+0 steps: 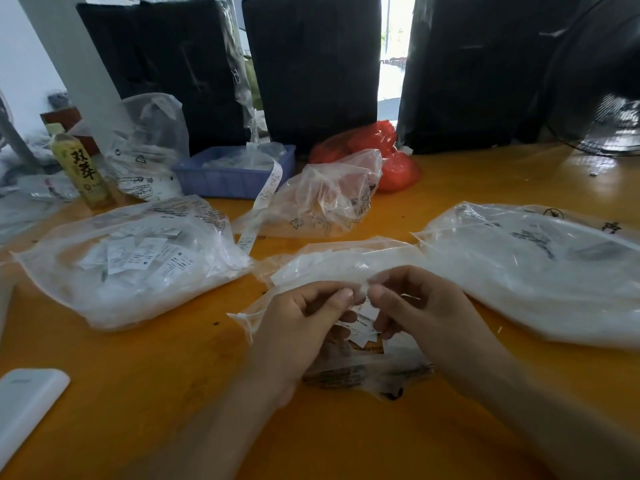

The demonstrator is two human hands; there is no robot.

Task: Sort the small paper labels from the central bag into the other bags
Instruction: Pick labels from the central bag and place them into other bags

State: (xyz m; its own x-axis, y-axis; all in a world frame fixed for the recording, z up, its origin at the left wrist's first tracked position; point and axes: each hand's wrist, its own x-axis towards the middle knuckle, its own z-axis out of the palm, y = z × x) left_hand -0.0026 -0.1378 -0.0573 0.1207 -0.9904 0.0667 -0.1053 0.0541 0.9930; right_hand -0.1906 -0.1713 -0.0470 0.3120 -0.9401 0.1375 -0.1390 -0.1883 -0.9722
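Paper, thin and small: both hands meet over the central bag (346,261), left hand (304,327) and right hand (412,306) each with fingers curled, thumb and forefinger pinching one label (360,292) between them. Just beneath the pinch more loose labels (363,332) lie. Peel gently, separating a single piece before moving. Left of the grip lies the left bag (131,265), right of it the right bag (540,271), beyond it the far bag (325,202).
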